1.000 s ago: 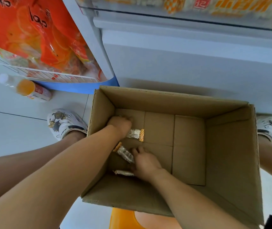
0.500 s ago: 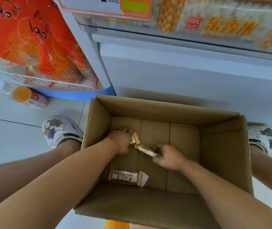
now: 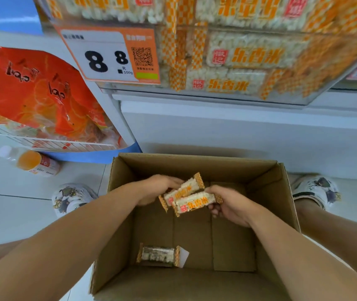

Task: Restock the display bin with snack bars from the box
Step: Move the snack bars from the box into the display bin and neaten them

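left hand (image 3: pixel 160 189) grips one snack bar (image 3: pixel 184 189) above the cardboard box (image 3: pixel 281 192); right hand (image 3: pixel 230 206) grips a second snack bar (image 3: pixel 195 204), the two overlapping between the hands. a third bar (image 3: pixel 158 256) lies on the box floor, well below both hands. display bin (image 3: pixel 227 61) above holds matching bars beside a price tag (image 3: pixel 108 55).

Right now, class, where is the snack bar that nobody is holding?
In the head view, the loose snack bar lies flat on the floor of the cardboard box, near its front-left corner, below and nearer the camera than both hands.
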